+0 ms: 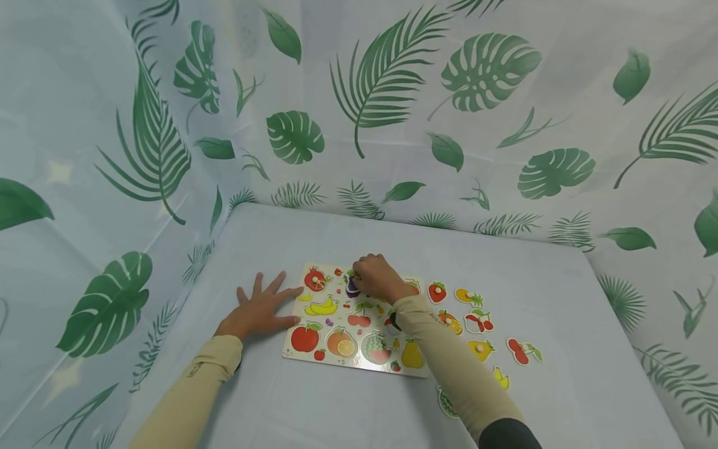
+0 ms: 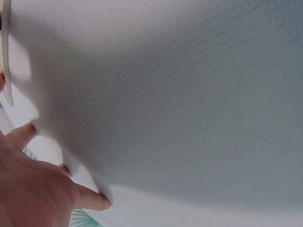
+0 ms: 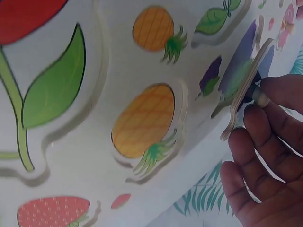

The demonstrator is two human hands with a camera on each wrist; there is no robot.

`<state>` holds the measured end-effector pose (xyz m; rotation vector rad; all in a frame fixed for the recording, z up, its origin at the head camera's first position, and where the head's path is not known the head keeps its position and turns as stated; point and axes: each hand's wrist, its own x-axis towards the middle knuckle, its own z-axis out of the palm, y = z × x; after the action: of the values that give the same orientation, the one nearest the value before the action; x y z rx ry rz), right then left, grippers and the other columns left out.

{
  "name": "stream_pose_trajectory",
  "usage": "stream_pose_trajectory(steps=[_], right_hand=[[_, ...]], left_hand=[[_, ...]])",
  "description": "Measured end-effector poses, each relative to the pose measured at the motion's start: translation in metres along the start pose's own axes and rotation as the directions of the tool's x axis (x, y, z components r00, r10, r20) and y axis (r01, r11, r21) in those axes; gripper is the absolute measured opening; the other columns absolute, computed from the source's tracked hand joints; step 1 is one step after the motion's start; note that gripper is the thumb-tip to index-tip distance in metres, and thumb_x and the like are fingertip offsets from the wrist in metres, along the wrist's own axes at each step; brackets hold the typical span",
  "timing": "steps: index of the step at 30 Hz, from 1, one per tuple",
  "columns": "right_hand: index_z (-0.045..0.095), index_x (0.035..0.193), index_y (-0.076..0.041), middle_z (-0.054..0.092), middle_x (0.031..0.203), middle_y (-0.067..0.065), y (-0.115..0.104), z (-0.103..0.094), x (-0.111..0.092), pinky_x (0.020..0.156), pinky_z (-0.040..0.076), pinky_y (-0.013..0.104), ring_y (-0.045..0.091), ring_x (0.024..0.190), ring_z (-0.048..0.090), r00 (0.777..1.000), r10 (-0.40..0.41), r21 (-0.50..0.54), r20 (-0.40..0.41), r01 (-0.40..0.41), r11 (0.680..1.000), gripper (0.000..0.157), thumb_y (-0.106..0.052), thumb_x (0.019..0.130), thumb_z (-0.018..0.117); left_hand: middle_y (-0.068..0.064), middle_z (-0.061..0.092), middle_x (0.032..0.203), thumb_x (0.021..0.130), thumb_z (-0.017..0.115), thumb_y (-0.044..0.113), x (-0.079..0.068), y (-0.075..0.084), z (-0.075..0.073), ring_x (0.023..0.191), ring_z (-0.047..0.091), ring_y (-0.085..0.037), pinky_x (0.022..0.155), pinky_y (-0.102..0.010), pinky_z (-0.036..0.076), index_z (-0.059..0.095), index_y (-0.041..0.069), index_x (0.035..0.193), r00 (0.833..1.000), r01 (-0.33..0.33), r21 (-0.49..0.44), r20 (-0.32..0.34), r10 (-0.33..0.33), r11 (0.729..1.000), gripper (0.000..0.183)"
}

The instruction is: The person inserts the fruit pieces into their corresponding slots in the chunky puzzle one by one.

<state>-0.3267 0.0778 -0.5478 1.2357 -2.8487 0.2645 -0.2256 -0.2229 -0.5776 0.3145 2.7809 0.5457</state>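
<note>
Tilting over a purple picture (image 3: 238, 52) on the puzzle board (image 1: 358, 363), a purple fruit piece (image 3: 243, 94) is pinched by its knob (image 3: 259, 96) in the right hand (image 1: 378, 277); whether it touches the board, I cannot tell. The left hand (image 1: 258, 315) lies spread on the white cloth (image 1: 561, 293), gripping nothing, thumb and forefinger at the board's left edge. To the board's right lie loose fruit pieces (image 1: 450, 322), strawberry (image 1: 437, 292) and cherries (image 1: 518, 351) among them; beyond the cloth hangs a leaf-print curtain (image 1: 392, 140)

Leaf-print backdrop (image 1: 392, 149) behind a white table (image 1: 578, 318)
</note>
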Motion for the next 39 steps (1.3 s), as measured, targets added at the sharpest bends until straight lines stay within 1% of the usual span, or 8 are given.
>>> stream_pose_trajectory(steps=[3,10,13,18,24,31,34,39], right_hand=[[0.058,0.075,-0.014,0.055,0.07,-0.001,-0.003,0.002,0.0,0.073,0.043,0.042,0.019,0.068,0.05,1.0,0.003,0.013,0.0,-0.003,1.0,0.029,-0.007,0.099,0.072],[0.048,0.07,-0.016,0.044,0.067,-0.003,-0.007,0.01,0.0,0.071,0.035,0.039,0.017,0.065,0.037,0.999,0.032,0.029,0.006,-0.032,0.999,0.038,-0.005,0.098,0.071],[0.045,0.068,-0.016,0.04,0.065,-0.002,-0.009,0.012,0.0,0.07,0.032,0.038,0.017,0.065,0.033,1.0,0.028,0.035,-0.007,-0.028,0.999,0.041,-0.003,0.097,0.071],[0.043,0.067,-0.016,0.035,0.064,-0.003,-0.009,0.014,0.0,0.069,0.028,0.037,0.016,0.064,0.028,1.0,0.015,0.012,-0.018,-0.015,1.0,0.044,-0.002,0.098,0.069],[0.048,0.069,-0.015,0.042,0.065,-0.002,-0.01,0.013,0.001,0.071,0.031,0.038,0.018,0.065,0.034,0.999,0.046,0.013,0.019,-0.046,0.999,0.039,-0.004,0.099,0.07],[0.047,0.069,-0.015,0.041,0.065,-0.002,-0.011,0.011,-0.001,0.071,0.032,0.038,0.018,0.065,0.034,0.998,0.06,0.01,0.031,-0.06,0.998,0.039,-0.004,0.099,0.069],[0.048,0.07,-0.014,0.043,0.065,-0.001,-0.011,0.012,-0.001,0.071,0.034,0.039,0.02,0.066,0.037,0.998,0.062,0.015,0.022,-0.062,0.998,0.037,-0.004,0.099,0.068],[0.047,0.07,-0.013,0.042,0.065,-0.001,-0.007,0.018,-0.003,0.069,0.035,0.041,0.019,0.066,0.038,0.999,0.024,0.033,-0.04,-0.022,0.999,0.035,-0.003,0.097,0.067]], left_hand=[[-0.022,0.02,0.176,0.093,0.076,0.056,0.0,0.0,0.0,0.154,-0.001,-0.066,0.107,-0.092,0.002,0.051,0.026,0.162,1.0,0.0,-0.004,0.003,0.0,1.0,0.079],[-0.022,0.019,0.176,0.093,0.076,0.056,0.002,-0.001,0.0,0.154,-0.002,-0.066,0.107,-0.092,0.002,0.051,0.026,0.162,1.0,-0.002,0.0,0.006,0.002,1.0,0.079],[-0.021,0.018,0.176,0.093,0.076,0.057,0.002,-0.001,0.0,0.154,-0.003,-0.066,0.107,-0.092,0.001,0.05,0.027,0.162,1.0,0.0,-0.004,0.01,0.0,1.0,0.08],[-0.02,0.016,0.177,0.094,0.075,0.057,0.003,-0.003,0.0,0.155,-0.005,-0.064,0.107,-0.092,-0.001,0.048,0.028,0.163,1.0,0.0,-0.008,0.023,0.0,1.0,0.079],[-0.021,0.016,0.177,0.094,0.075,0.057,0.004,-0.003,0.0,0.154,-0.004,-0.065,0.106,-0.092,-0.001,0.049,0.028,0.163,1.0,-0.001,-0.004,0.022,0.001,1.0,0.08],[-0.021,0.016,0.177,0.095,0.075,0.057,0.004,-0.004,0.0,0.154,-0.005,-0.066,0.106,-0.092,-0.001,0.048,0.027,0.163,1.0,-0.008,-0.003,0.024,0.008,1.0,0.08],[-0.02,0.015,0.177,0.095,0.074,0.057,0.004,-0.004,0.0,0.154,-0.005,-0.065,0.106,-0.092,-0.001,0.047,0.028,0.164,1.0,-0.011,-0.001,0.026,0.011,1.0,0.08],[-0.02,0.015,0.177,0.095,0.074,0.059,0.004,-0.004,0.0,0.154,-0.004,-0.065,0.106,-0.092,0.0,0.047,0.028,0.164,0.999,-0.012,0.0,0.03,0.012,1.0,0.08]])
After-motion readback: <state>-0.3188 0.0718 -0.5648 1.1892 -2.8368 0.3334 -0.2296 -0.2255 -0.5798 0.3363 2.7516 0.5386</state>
